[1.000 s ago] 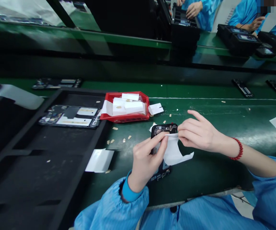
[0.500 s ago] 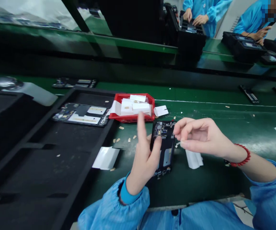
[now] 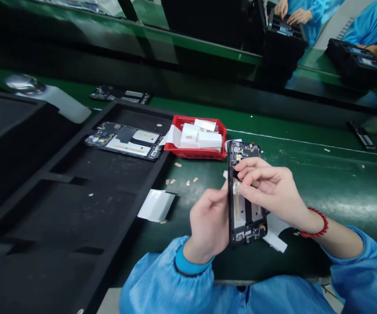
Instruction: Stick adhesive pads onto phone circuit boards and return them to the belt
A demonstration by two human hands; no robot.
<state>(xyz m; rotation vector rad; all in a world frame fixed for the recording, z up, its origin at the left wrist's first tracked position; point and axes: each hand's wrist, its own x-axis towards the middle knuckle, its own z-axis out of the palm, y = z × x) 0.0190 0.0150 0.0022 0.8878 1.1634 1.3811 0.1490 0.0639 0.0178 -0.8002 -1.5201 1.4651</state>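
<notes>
My left hand (image 3: 210, 222) is wrapped around the left edge of an opened phone body (image 3: 248, 213), its circuit board and pale battery bays facing me. Most of its fingers are hidden behind the phone. My right hand (image 3: 270, 185) reaches over the phone's middle from the right, thumb and forefinger pinched together at a bay. A small, shiny, pale piece (image 3: 236, 187) shows at those fingertips; I cannot make out what it is. Beneath the phone and the right hand, a folded white paper piece (image 3: 276, 235) lies on the green bench.
A red bin (image 3: 195, 153) holds several white paper pieces. To its left, another opened phone (image 3: 126, 141) lies in a black compartmented tray (image 3: 77, 192). Small tan scraps (image 3: 178, 165) and a white sheet (image 3: 156, 205) lie between. Across the bench, co-workers' hands (image 3: 299, 16) work at black boxes.
My left hand has closed around the phone, which is now raised and turned more toward me. My right hand has moved from beside the phone's top onto its middle. The view has shifted.
</notes>
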